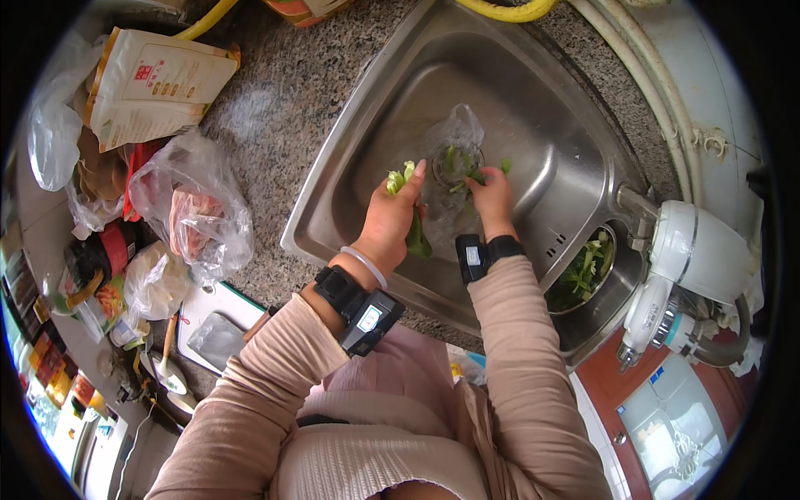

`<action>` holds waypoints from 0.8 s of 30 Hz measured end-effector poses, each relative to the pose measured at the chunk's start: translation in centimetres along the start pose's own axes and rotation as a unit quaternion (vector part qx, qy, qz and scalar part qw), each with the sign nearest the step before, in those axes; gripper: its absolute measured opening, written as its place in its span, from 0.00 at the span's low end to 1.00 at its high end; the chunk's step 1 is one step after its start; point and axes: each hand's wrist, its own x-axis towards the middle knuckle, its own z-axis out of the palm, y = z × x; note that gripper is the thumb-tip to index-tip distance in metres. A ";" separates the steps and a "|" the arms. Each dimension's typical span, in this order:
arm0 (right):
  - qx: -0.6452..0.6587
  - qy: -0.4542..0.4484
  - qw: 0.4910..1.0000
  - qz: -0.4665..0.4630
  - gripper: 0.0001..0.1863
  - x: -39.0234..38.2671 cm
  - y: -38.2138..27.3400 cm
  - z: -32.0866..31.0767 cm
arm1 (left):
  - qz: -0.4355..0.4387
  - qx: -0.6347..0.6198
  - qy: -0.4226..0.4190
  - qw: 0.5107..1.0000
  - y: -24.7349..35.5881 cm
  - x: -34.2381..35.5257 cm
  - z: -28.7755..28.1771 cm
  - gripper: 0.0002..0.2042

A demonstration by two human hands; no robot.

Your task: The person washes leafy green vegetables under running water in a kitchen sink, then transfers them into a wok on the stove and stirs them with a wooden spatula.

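Note:
Over the large basin of the steel sink, my left hand is closed around a bunch of leafy greens. Their pale cut ends stick up past the thumb, and dark leaves hang below the fingers. My right hand pinches a small piece of green leaf just to the right of it. Beneath both hands lies a crumpled clear plastic bag on the basin floor, near the drain, with green scraps on it.
In the small right basin sits a metal bowl of loose greens. A white faucet with a filter stands beside it. On the left counter are a bag of meat, a paper package and a cutting board with a cleaver.

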 end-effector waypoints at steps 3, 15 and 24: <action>0.033 -0.068 0.997 0.025 0.17 0.9 0.8 -0.1 | 0.014 -0.019 0.006 1.000 0.1 0.2 -0.6 0.16; -0.104 -0.097 0.989 -0.047 0.16 -0.6 -2.5 -2.3 | -0.023 -0.051 0.024 0.998 0.2 0.0 -0.8 0.14; 0.295 -0.077 0.944 -0.126 0.08 -7.0 -11.4 -8.0 | 0.016 -0.081 -0.036 0.996 0.1 -0.3 0.8 0.15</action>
